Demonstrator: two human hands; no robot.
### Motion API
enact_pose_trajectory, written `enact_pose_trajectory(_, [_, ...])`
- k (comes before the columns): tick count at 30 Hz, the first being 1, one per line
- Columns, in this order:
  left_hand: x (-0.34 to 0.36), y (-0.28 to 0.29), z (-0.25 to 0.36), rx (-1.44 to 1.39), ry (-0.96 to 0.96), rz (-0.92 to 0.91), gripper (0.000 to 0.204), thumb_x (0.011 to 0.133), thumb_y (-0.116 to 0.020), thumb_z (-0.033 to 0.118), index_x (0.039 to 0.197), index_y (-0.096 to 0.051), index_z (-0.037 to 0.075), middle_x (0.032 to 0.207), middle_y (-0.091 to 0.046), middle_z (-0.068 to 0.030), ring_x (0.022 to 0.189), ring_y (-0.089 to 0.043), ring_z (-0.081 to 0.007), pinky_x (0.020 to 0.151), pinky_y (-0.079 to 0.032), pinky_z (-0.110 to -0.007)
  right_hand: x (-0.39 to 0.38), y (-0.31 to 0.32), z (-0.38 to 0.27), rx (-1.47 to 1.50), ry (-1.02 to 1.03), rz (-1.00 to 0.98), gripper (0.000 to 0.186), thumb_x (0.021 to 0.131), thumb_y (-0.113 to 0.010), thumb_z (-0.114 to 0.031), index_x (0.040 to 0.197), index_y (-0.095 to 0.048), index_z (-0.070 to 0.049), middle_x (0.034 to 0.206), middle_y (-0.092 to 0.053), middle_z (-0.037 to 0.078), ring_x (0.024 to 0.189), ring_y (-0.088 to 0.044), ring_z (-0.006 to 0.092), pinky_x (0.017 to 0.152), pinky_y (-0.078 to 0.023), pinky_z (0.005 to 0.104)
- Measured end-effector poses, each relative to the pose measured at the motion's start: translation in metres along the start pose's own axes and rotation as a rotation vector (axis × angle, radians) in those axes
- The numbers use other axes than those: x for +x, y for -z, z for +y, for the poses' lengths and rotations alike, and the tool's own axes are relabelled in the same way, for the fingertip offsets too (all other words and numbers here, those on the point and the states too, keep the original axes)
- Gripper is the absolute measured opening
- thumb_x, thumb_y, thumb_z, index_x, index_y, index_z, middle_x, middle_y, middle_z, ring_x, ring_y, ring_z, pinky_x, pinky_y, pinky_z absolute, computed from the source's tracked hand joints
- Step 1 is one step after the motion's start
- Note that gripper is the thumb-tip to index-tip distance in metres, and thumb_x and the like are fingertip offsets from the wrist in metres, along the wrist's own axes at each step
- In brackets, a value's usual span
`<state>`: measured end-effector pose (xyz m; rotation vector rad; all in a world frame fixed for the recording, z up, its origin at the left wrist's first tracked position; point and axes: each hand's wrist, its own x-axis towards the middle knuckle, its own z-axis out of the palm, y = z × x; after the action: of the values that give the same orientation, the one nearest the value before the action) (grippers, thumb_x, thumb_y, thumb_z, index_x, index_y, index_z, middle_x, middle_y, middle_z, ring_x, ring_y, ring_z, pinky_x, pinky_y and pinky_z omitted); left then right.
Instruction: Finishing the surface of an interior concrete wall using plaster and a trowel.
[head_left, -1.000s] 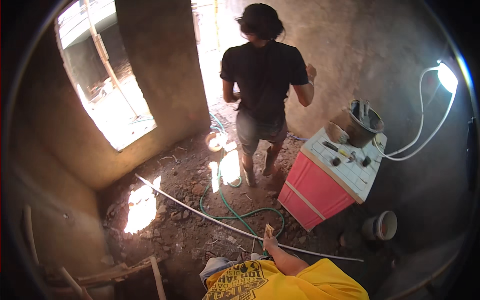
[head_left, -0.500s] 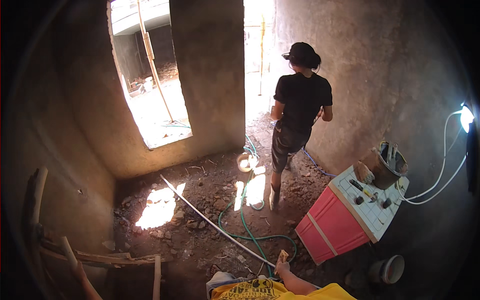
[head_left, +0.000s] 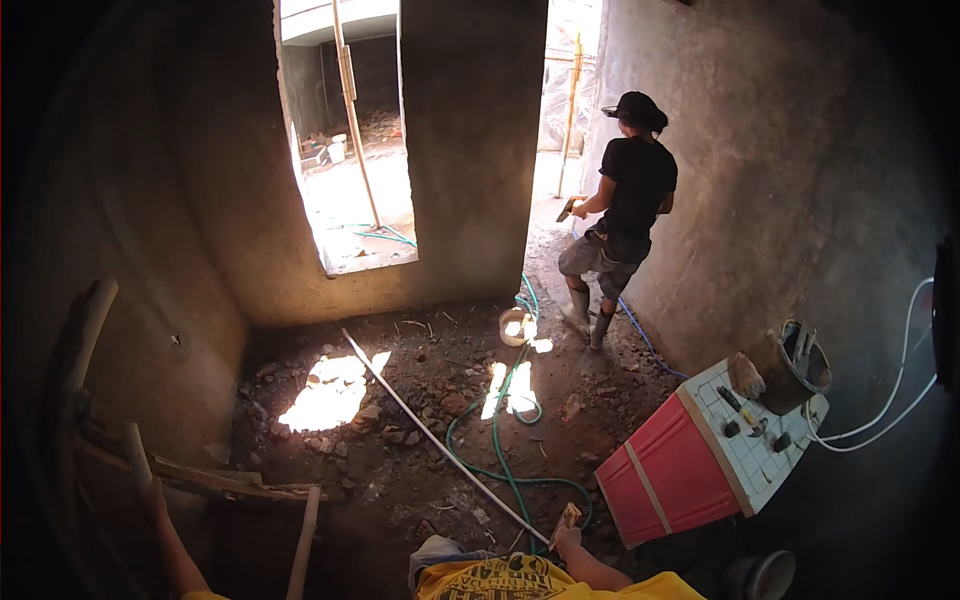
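head view: rubbly floor (head_left: 380, 510) runs to rough wall (head_left: 470, 180); left grip (head_left: 153, 498) wraps round wooden pole (head_left: 138, 455), right grip (head_left: 568, 539) pinches tan piece (head_left: 570, 514).

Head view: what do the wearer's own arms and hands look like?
Left hand and right hand: no gloves visible. Forearms uncovered, no cables visible on them. Yellow shirt with dark print across the front.

Right: bucket (head_left: 790, 378) on tiled board (head_left: 709, 379); stone (head_left: 745, 375) left of bucket. Centre: hose (head_left: 497, 440) on rubble-strewn floor (head_left: 385, 492); pipe (head_left: 441, 444) mostly left of hose. Near left: wooden poles (head_left: 305, 540). Back: window opening (head_left: 365, 205) left of doorway (head_left: 570, 120).
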<state>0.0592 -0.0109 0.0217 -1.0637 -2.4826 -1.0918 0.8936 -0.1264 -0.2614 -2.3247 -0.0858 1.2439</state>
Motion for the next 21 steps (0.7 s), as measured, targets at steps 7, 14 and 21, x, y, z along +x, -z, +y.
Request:
enact_pose_trajectory(7, [-0.012,0.01,-0.003,0.01,0.022,0.001,0.043,0.072,-0.063,0.023,0.101,-0.053,-0.008,0.093,-0.058,-0.0178,0.085,-0.057,-0.0274,0.074,-0.044,-0.036,-0.039,0.01,-0.026,-0.028,-0.007,-0.037,0.054,0.09,-0.038,-0.041,0.115,-0.042,0.007,0.091,-0.056,0.016,0.075,-0.056,0.026,0.063,-0.043,0.0384])
enact_pose_trajectory(14, [-0.005,-0.005,-0.011,0.075,0.061,0.07,0.044,0.072,-0.063,0.025,0.1,-0.053,-0.008,0.095,-0.057,-0.0167,0.085,-0.057,-0.0262,0.074,-0.044,-0.035,-0.015,0.005,-0.024,-0.056,-0.039,-0.039,0.057,0.09,-0.037,-0.043,0.117,-0.04,0.007,0.088,-0.055,0.015,0.072,-0.056,0.0243,0.061,-0.043,0.0371])
enact_pose_trajectory(21, [-0.012,-0.004,0.01,0.091,0.006,0.171,0.042,0.073,-0.063,0.026,0.097,-0.053,-0.007,0.088,-0.058,-0.0146,0.08,-0.057,-0.0238,0.072,-0.043,-0.034,-0.004,-0.001,-0.02,-0.038,-0.009,0.001,0.056,0.09,-0.039,-0.041,0.121,-0.036,0.006,0.099,-0.052,0.017,0.076,-0.055,0.0249,0.063,-0.043,0.0389])
